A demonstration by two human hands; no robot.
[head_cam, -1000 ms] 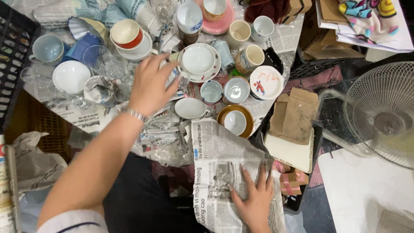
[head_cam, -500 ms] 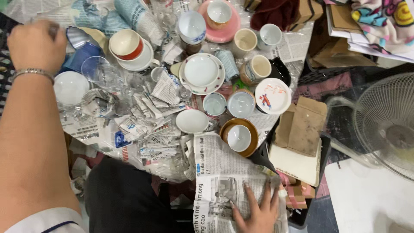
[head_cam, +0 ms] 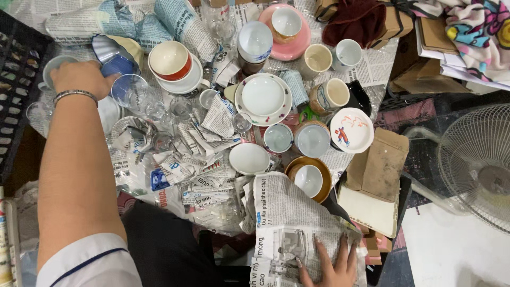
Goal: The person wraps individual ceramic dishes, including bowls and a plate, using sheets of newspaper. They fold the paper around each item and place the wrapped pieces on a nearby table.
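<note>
My left hand (head_cam: 79,78) reaches to the far left of the table and closes over a pale blue-green mug (head_cam: 49,68), next to a dark blue cup (head_cam: 118,65) and a clear glass (head_cam: 130,91). A metal bracelet circles that wrist. My right hand (head_cam: 330,264) lies flat with fingers spread on a newspaper sheet (head_cam: 289,212) at the near edge. A white bowl in a brown saucer (head_cam: 308,179) sits just beyond that sheet.
Crockery crowds the table: a white bowl on a plate (head_cam: 263,96), a red-banded bowl (head_cam: 170,61), a pink saucer with a cup (head_cam: 287,26), a painted dish (head_cam: 350,129), crumpled newspaper (head_cam: 196,159). A black crate (head_cam: 18,90) stands left, cardboard (head_cam: 380,170) and a fan (head_cam: 478,165) right.
My left hand left the middle of the table and swung to the far left, settling on the pale mug. My right hand stayed flat on the newspaper.
</note>
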